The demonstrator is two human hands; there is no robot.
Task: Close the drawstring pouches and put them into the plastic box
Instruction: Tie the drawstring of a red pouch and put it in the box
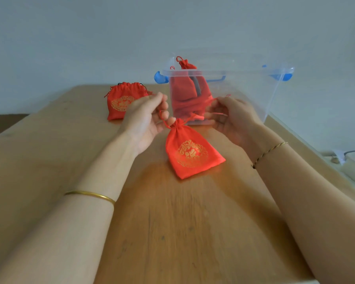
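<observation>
From the head camera, the left hand (146, 119) and the right hand (232, 117) each pinch one end of the red drawstring (165, 119), so both grips are clenched on cord, drawn apart to either side of the red pouch (193, 152). The pouch lies on the wooden surface (172, 232) between and just below the two grips, its neck already gathered tight. Beyond the grips stands the clear plastic box (244, 95), with at least one red pouch inside. Past the left grip a second pouch (123, 101) sits with its mouth seemingly less tightly drawn.

Risks, as I judge them: pulling unevenly could leave the neck loose, and lifting by the cords could swing the pouch against the box wall.

The cord at the right fingers is blurred against the red behind it. The count of pouches inside the box is unclear, and its right end fades into glare.
</observation>
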